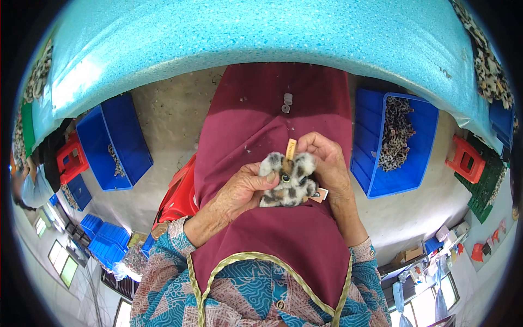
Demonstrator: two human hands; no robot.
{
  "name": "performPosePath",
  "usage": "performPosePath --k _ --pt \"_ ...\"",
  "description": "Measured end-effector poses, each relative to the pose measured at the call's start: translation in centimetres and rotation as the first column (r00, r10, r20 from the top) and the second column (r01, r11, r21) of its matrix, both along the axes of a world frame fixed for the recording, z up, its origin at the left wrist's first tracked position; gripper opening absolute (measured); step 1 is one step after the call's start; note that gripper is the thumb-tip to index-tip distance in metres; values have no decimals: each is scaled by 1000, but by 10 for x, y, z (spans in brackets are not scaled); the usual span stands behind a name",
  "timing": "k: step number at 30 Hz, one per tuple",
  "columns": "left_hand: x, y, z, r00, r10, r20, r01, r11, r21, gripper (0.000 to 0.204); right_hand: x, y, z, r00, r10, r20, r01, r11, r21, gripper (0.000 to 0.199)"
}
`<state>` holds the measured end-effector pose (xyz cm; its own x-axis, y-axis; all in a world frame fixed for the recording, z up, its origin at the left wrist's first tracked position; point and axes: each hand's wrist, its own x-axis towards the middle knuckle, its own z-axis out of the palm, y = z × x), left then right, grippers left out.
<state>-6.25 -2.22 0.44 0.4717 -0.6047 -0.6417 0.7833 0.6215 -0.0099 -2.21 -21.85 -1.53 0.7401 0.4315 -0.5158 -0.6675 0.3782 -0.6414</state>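
Note:
A small fluffy plush toy [286, 185], cream with grey-black and brown spots and a yellow-green eye, is held over my lap. My left hand [245, 188] is closed on the toy's left side, its thumb pressed on the front beside the eye. At the toy's upper right, my right hand [327, 161] has its fingers curled against the ear; whether they also pinch something tiny cannot be made out. A tan strip tag [291, 149] sticks up from the top of the head. On the lower right hangs a small paper label [320, 195].
Small white spools [287, 102] lie on my maroon apron [239, 141]. Ahead curves a table with a shiny turquoise cover [261, 32]. Blue crates stand on the floor at left [117, 144] and right [365, 147], both with spotted plush pieces. Red stools [180, 193] [466, 158] stand around.

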Motion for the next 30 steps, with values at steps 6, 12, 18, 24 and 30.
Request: performPosePath --k 6,12,18,24,30 --pt "10 4 8 997 -68 -26 69 996 58 34 18 4 16 934 348 85 -320 916 -240 25" --pt "4 6 14 984 156 -83 -168 972 -161 37 4 10 19 998 50 -36 -49 999 19 28" --pt "6 3 22 998 45 -32 -45 999 0 34 0 16 11 995 -27 -97 41 989 144 28" --pt "14 7 29 987 -53 150 16 970 242 33 12 11 16 995 47 -88 -38 995 93 30" --pt "17 6 29 996 -2 93 -19 976 216 32 14 12 18 981 187 47 -183 981 -70 24"
